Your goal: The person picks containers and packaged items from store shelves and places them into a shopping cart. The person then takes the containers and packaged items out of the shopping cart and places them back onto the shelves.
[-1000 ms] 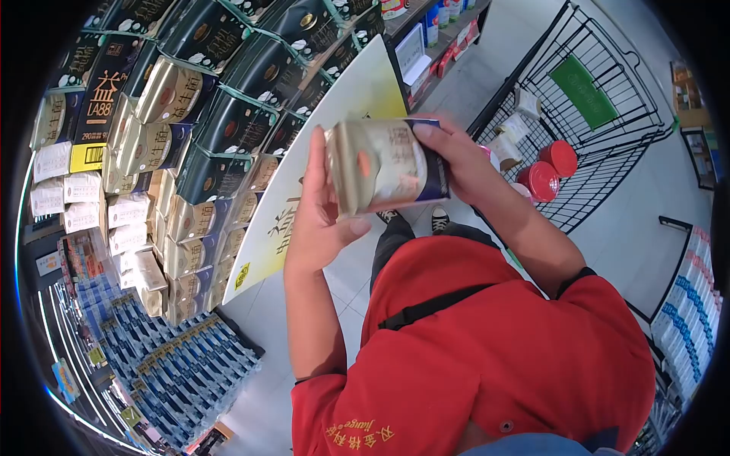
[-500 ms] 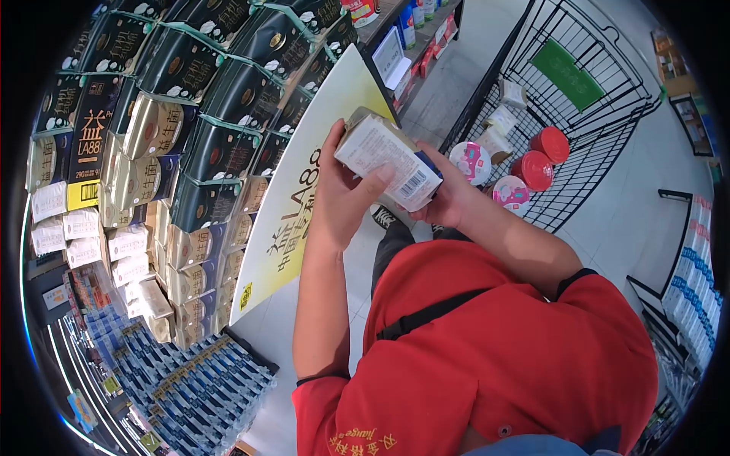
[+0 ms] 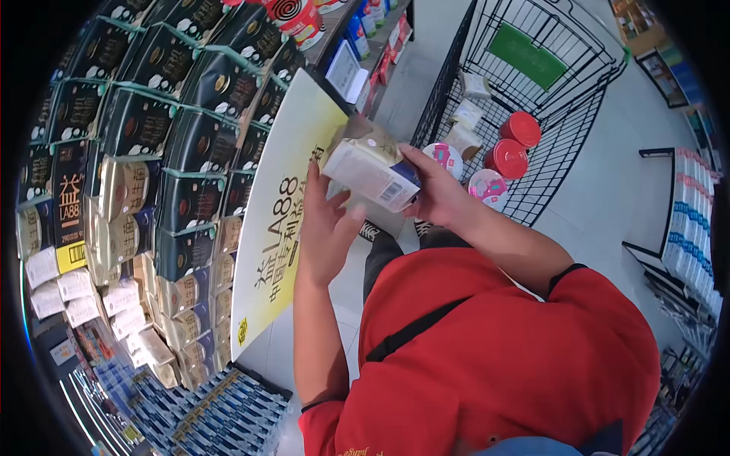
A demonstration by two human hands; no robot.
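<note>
"Where do I have the pack (image 3: pixel 372 171)?"

"Up off the floor, tilted, between my hands, its far end against the yellow sign (image 3: pixel 283 254) as I see it from back here. My right hand (image 3: pixel 441 190) pinches its blue end, thumb over the upper edge. My left hand (image 3: pixel 327 235) has its fingers spread and thumb clear; whether they touch the pack, I cannot tell."

"So what do I count as done?"

"The pack is in hand, apart from the gold packs (image 3: pixel 125 186) on the stack, its barcode (image 3: pixel 391 190) facing me. In the cart (image 3: pixel 439 106) I see three pale packs (image 3: pixel 462 142), two red tubs (image 3: pixel 506 158) and two pink tubs (image 3: pixel 487 186)."

"And left?"

"I judge setting it down is not done: it sits neither in the cart nor on the stack."
</note>
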